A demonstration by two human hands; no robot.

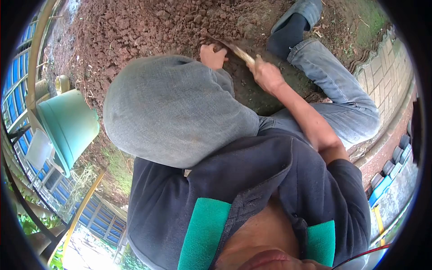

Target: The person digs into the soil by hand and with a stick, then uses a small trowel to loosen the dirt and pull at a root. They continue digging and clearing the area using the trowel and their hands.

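My right hand (268,77) is closed around the pale wooden handle (243,55) of a tool with a dark, thin blade (223,43). The blade slants up and left from the handle, low over the brown soil. Just below the blade, my left hand (213,56) is at the soil, thumb and fingers partly spread. Whether its fingertips touch the blade or hold some soil cannot be made out. Loose clods of soil (148,27) lie above and to the left of both hands.
My bent knee (171,112) covers much of the middle. My other leg (333,74) and shoe (303,15) are at the upper right. A green bucket (72,126) stands at the left, brick paving (387,72) at the right, and a blue tray with dark pots (387,180) lower right.
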